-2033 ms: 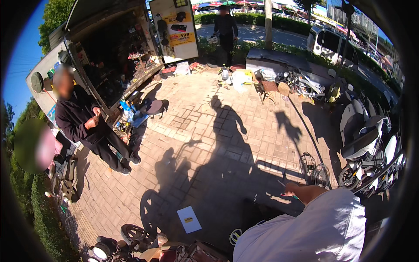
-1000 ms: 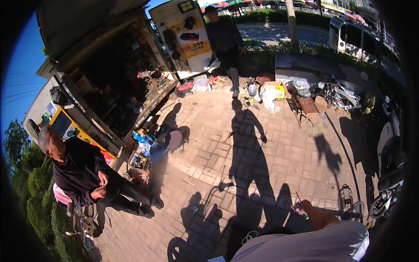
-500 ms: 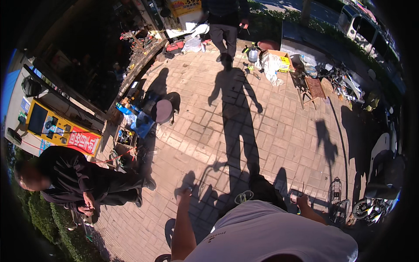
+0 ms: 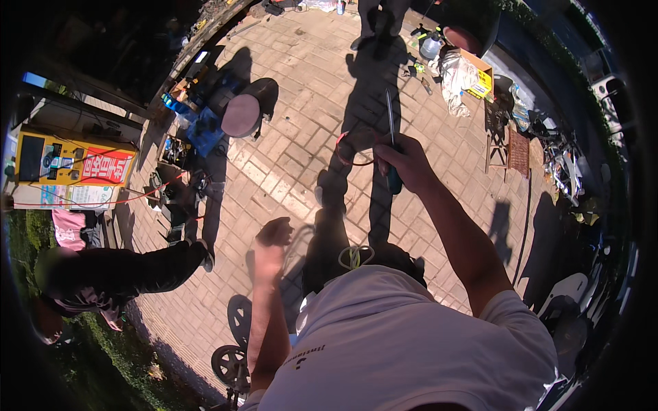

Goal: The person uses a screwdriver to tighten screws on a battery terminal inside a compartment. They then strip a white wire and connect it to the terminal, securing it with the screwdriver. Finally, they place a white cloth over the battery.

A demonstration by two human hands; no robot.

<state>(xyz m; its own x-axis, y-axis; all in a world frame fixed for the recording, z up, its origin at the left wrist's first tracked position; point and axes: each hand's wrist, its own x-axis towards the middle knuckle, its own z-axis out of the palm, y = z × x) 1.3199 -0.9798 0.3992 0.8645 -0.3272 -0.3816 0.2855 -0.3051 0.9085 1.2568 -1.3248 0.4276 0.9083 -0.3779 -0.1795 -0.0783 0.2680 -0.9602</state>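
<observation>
My right hand (image 4: 399, 163), raised in front of me, is closed around a screwdriver (image 4: 393, 181) with a dark green handle. Its long metal shaft points away from me. A thin red wire loop (image 4: 340, 142) hangs out to the left of that hand and seems to be gripped in it as well. Lower and to the left, my left hand (image 4: 274, 234) hovers over the paving with bent fingers. Shade and blur hide whether anything is in it. Green-white drawstring loops (image 4: 356, 257) show at my waist.
A round stool (image 4: 241, 116) stands ahead left by blue bags (image 4: 205, 133). At the left is a yellow machine (image 4: 68, 161), with a person (image 4: 137, 277) in dark clothes below it. Another person (image 4: 380, 20) stands ahead. A carton (image 4: 476, 77) and small chair (image 4: 517, 152) are right.
My right hand has come up and forward from low at my right, bringing the screwdriver and red loop into plain view. My left hand has moved forward. The whole view has shifted.
</observation>
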